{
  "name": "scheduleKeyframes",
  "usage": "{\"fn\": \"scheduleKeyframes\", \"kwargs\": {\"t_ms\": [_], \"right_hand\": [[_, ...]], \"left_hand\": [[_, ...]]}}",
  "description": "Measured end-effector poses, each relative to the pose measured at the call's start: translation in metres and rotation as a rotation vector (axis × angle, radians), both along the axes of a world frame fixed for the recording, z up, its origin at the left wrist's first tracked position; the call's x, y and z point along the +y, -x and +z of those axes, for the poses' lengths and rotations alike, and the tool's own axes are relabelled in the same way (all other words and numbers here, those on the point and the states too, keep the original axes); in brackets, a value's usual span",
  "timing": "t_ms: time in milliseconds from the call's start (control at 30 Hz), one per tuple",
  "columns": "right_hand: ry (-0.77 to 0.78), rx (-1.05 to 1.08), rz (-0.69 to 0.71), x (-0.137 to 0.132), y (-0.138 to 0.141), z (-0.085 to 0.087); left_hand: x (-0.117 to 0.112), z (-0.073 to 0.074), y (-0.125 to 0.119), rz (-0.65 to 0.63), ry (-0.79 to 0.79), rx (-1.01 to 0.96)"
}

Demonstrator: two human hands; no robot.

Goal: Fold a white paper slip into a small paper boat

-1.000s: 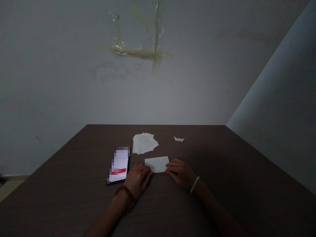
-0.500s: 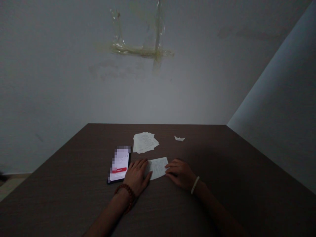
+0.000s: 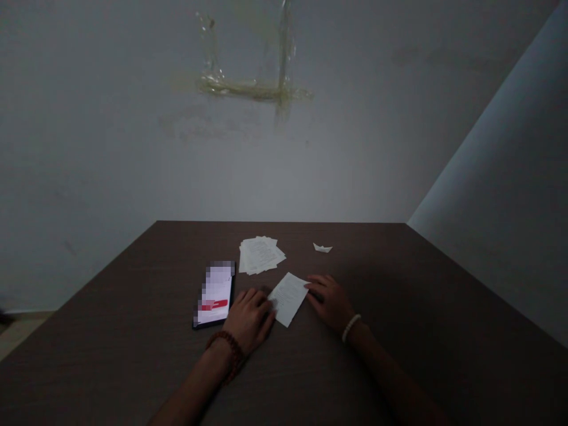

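Observation:
A printed sheet of paper (image 3: pixel 289 300) lies turned at an angle on the table between my hands. My left hand (image 3: pixel 249 316), with a brown bead bracelet at the wrist, has its thumb and forefinger closed at the sheet's left corner. At the right corner, the fingertips of my right hand (image 3: pixel 329 300) are closed on the paper's edge; a pale bead bracelet circles that wrist. Just left of my left hand lies a phone (image 3: pixel 217 290) with its screen lit and partly pixelated.
Beyond the sheet, a loose fanned pile of printed papers (image 3: pixel 261 254) lies on the dark brown table (image 3: pixel 133 307). A small folded paper boat (image 3: pixel 322 248) stands to its right. The table's far edge meets a grey wall (image 3: pixel 346 171) with old tape on it.
The sheet has turned so that a corner now points towards me. My right hand has moved slightly away and to the right, while my left hand has shifted little, its fingers more curled.

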State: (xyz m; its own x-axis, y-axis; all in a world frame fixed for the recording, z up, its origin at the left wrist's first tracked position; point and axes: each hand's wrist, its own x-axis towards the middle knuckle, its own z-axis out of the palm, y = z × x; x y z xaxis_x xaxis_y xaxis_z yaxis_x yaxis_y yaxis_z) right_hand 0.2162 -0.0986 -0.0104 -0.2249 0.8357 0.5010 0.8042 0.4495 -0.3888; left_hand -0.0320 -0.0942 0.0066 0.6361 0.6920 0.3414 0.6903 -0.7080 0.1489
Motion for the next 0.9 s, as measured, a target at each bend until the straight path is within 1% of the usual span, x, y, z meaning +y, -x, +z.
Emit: {"fn": "scheduleKeyframes", "kwargs": {"t_ms": [133,267,333,500,600,700,800,900], "right_hand": [[0.07,0.115,-0.098,0.002,0.002,-0.002],[0.158,0.237,-0.112,0.003,0.006,-0.006],[0.158,0.23,-0.099,0.002,0.008,-0.006],[0.097,0.095,-0.077,0.001,0.008,0.0],[0.131,0.046,-0.082,0.002,0.007,0.001],[0.157,0.038,-0.072,0.003,0.005,0.001],[0.164,0.063,-0.044,0.005,0.004,-0.001],[0.159,0.117,0.0,0.007,0.004,-0.003]], "left_hand": [[-0.001,-0.002,0.0,-0.029,0.009,0.015],[-0.002,-0.004,0.0,-0.041,0.033,0.032],[-0.002,-0.004,0.0,-0.043,0.042,0.031],[-0.004,-0.002,0.0,-0.076,0.048,0.004],[-0.006,0.0,-0.002,-0.122,0.055,-0.017],[-0.005,-0.002,-0.004,-0.141,0.08,-0.033],[-0.003,-0.006,-0.004,-0.126,0.091,-0.065],[0.0,-0.01,-0.003,-0.068,0.076,-0.111]]}}
